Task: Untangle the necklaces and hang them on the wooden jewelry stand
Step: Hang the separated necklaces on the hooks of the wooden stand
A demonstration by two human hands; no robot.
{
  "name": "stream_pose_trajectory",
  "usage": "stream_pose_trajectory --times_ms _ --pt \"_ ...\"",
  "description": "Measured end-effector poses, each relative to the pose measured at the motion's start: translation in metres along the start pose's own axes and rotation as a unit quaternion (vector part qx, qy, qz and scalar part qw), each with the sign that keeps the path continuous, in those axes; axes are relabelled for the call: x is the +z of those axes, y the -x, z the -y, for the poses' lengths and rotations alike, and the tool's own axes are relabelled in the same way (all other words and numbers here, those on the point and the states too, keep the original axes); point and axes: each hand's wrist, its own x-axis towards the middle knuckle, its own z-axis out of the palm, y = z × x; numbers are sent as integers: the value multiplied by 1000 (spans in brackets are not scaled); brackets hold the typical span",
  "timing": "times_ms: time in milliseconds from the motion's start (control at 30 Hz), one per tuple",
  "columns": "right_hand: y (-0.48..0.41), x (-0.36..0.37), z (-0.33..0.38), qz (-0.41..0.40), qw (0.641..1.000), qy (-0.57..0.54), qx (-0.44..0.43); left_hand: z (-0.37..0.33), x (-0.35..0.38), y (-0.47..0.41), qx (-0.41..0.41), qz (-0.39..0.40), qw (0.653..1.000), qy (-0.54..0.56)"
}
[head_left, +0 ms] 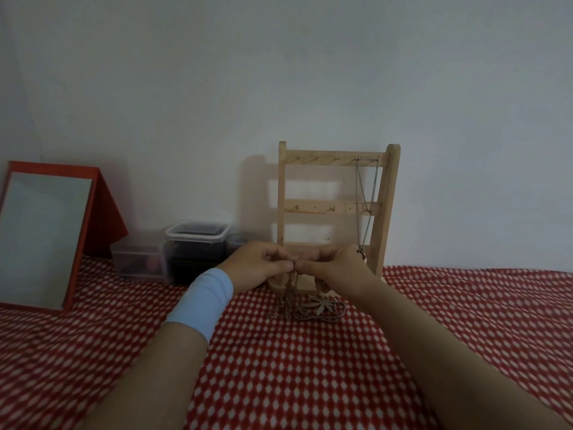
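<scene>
A thin chain (293, 276) is being pinched between the fingers (283, 267) of the left hand (263, 265) and the fingers (307, 268) of the right hand (336, 266). Both sets of fingers are being pressed together and clamped on it, with the two pinches almost touching. From there the chain is being let down at six o'clock into the tangle of necklaces (297, 313), which is lying on the red-and-white cloth (279, 367) just in front of the wooden jewelry stand (389, 212).

The chains are being judged as light, limp and fine. They are likely to slide through a loose pinch and to tighten into knots if pulled hard. They are best taken by the fingertips close to a crossing or at the clasp and eased apart, not tugged. The flower pendant (322, 304), lying at the four o'clock edge of the tangle, looks flat and stiff and could catch on the loops.

Counted, two hands are being used. One stand is standing at twelve o'clock of the pinch, against the wall. One hung necklace (359, 193) is draping from a hook at the stand's two o'clock corner. One flower pendant is being seen. How many chains are in the tangle cannot be told.

Further out, at nine o'clock, at least two plastic containers (197, 234) are sitting, and one red-framed mirror (40, 237) is propped beyond them. One pale blue wristband (201, 302) is being worn on the left wrist.
</scene>
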Motion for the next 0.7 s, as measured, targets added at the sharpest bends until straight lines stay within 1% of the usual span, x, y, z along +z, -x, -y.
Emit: stream_pose_trajectory --times_ms 167,267,333,467,533,600,700 --pt "-3 4 -1 -6 997 79 14 1 7 -2 -23 -11 999 -28" --pt "-3 6 -2 -30 991 129 22 5 8 -1 -15 -15 998 -53" --pt "-2 4 -1 -39 990 132 30 8 9 -1 -13 -18 999 -40" --pt "4 3 0 12 997 24 71 12 14 0 -14 -22 999 18" --pt "4 2 -2 25 997 11 66 13 12 1 -8 -12 1000 17" --pt "3 0 -5 35 996 36 70 14 10 0 2 0 1000 -9" --pt "2 1 -5 55 990 112 67 13 11 -1 -2 12 999 -42"
